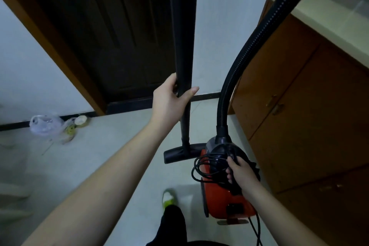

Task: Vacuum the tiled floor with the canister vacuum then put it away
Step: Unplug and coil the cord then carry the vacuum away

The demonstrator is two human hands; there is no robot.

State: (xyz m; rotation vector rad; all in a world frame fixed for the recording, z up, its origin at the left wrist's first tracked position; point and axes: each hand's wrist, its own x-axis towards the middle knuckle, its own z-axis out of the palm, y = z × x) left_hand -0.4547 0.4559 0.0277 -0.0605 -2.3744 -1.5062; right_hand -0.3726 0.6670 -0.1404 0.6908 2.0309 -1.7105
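My left hand (170, 100) grips the black vacuum wand (182, 36), which stands upright in front of me. Its black floor nozzle (175, 154) hangs at the wand's lower end, just above the pale tiled floor (111, 150). My right hand (240, 172) grips the carry handle on top of the red canister vacuum (223, 203), together with loops of black power cord (201, 168). The ribbed black hose (257, 38) arcs up from the canister's front and out of the frame's top right. The canister looks lifted off the floor, close to the cabinet.
A wooden cabinet (311, 110) with a pale countertop fills the right side. A dark door (111, 32) in a brown frame stands ahead. Plastic bags (46, 124) and small containers lie by the left wall. My foot in a green slipper (169, 198) is below.
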